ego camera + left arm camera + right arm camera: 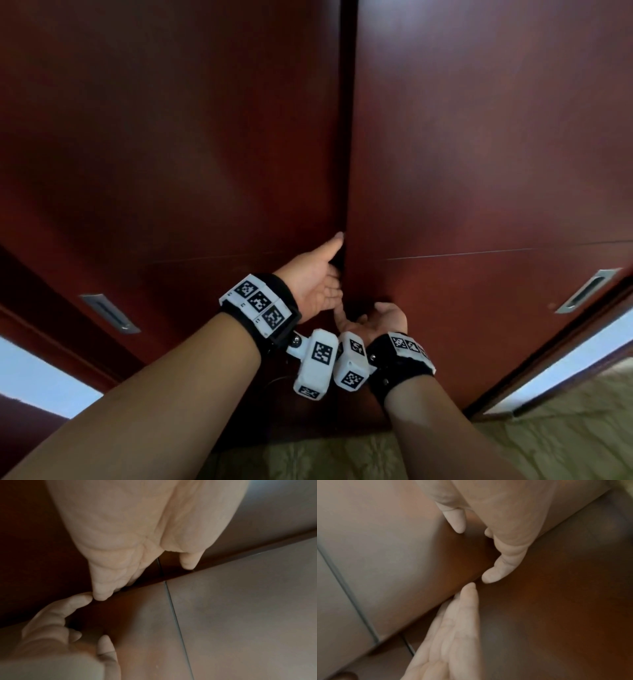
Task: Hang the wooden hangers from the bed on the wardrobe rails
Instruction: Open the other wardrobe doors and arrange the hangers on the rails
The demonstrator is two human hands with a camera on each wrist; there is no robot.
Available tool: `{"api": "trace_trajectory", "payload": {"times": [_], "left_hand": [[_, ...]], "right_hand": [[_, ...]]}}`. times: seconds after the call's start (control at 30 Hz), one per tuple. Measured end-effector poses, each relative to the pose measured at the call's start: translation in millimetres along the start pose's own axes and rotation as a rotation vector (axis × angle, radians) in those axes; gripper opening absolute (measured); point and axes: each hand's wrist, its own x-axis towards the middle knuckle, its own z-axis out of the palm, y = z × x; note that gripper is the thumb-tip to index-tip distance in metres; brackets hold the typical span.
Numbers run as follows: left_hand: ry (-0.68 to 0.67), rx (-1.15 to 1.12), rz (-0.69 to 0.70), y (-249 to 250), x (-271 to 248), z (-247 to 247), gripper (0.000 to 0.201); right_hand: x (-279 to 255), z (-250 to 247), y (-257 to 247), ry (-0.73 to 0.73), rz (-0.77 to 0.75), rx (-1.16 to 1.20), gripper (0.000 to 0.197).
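Both hands, left hand (317,279) and right hand (380,320), empty with fingers loosely extended, probe the seam (346,171) between the wardrobe doors (479,154), probably to part them.

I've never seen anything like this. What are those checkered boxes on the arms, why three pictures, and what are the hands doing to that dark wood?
There is no machine here: a person is at work with bare hands. The black bands with black-and-white patterned blocks are strapped to both wrists, and the wrist cameras sit there too. The large picture comes from a camera on the person's head, looking down the forearms. The two close-ups come from the wrists, looking along each hand.

The dark wood is a pair of wardrobe doors, each with a metal recessed handle. The left hand and the right hand both reach to the seam between the doors, fingers at the doors' meeting edges. Neither hand holds anything. No hangers or rails show in these pictures. Patterned floor shows below.
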Motion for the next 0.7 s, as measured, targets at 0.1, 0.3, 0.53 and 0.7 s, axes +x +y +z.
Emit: {"api": "trace_trajectory", "payload": {"times": [0.1, 0.3, 0.53, 0.7], "left_hand": [[0.032, -0.021, -0.005, 5, 8, 13, 0.103], [0.027, -0.087, 0.007, -3, 8, 4, 0.101], [0.208, -0.236, 0.073, -39, -4, -55, 0.069], [0.487, -0.338, 0.068, -77, -37, -152, 0.050]], "right_hand": [[-4, -3, -11, -0.049, 0.037, 0.026, 0.056], [0, -2, -11, -0.052, 0.065, -0.019, 0.055], [9, -18, 23, -0.133, 0.051, -0.342, 0.036], [11, 1, 85, -0.139, 0.088, -0.602, 0.035]]}}
